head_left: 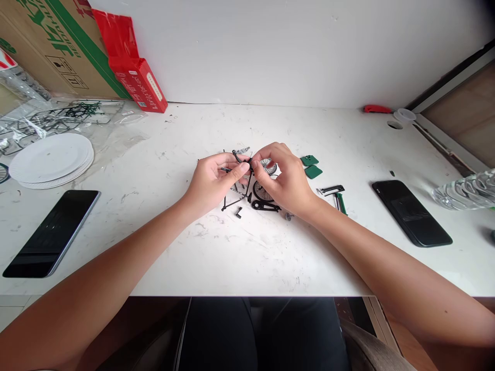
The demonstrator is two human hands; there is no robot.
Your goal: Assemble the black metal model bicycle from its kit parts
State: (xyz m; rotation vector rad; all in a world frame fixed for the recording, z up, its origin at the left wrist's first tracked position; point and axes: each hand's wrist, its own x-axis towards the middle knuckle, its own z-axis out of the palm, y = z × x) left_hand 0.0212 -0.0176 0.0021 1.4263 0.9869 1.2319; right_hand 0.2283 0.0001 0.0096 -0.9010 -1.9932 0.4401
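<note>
My left hand point(214, 180) and my right hand point(282, 178) meet over the middle of the white table point(216, 252). Both pinch a small black model bicycle frame point(237, 196), with the fingertips together at its top end. A spoked wheel point(268, 165) shows between the hands, and a second wheel point(261, 192) lies under my right palm. A black chain-guard piece point(266, 206) and a tiny black peg point(238, 212) lie just below the frame. Two green flat parts point(311, 166) rest to the right of my right hand.
A black phone point(52, 232) lies at the left, another phone point(412, 212) at the right. White paper plates point(52, 159), plastic bags with part sprues point(69, 114), a cardboard box point(58, 46) and a red box point(133, 67) fill the far left. A water bottle point(466, 189) lies at the right edge; small tools point(336, 196) sit nearby.
</note>
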